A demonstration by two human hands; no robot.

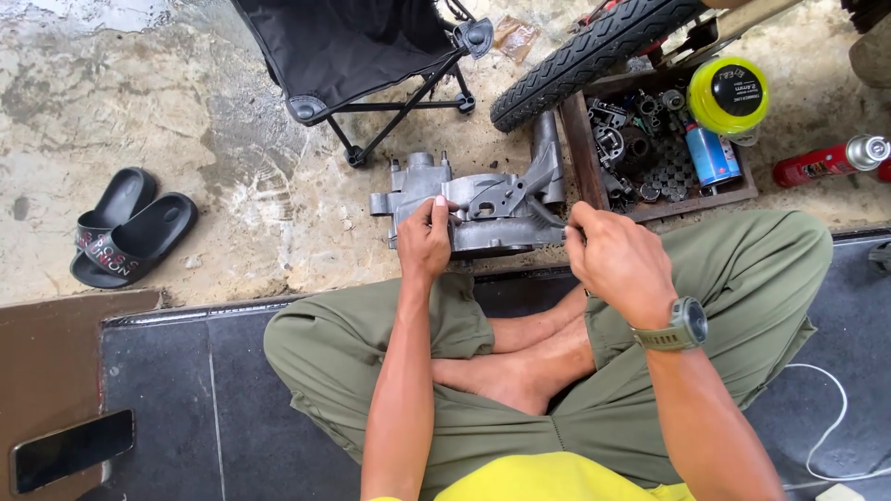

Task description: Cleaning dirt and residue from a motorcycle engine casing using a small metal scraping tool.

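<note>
A grey cast-metal engine case point(483, 209) lies on the concrete floor just in front of my crossed legs. My left hand point(425, 238) rests on its near left part, thumb and fingers pressed on the casting. My right hand point(620, 262), with a green watch on the wrist, is closed around a thin dark tool point(549, 220) whose tip reaches into the case's right side. Most of the tool's handle is hidden inside my fist.
A wooden tray point(577, 153) of small metal parts holds a blue can point(712, 154) and a yellow-rimmed spool point(729, 95). A tyre point(585, 57), a folding chair point(357, 46), a red spray can point(826, 161), black sandals point(130, 227) and a phone point(71, 450) lie around.
</note>
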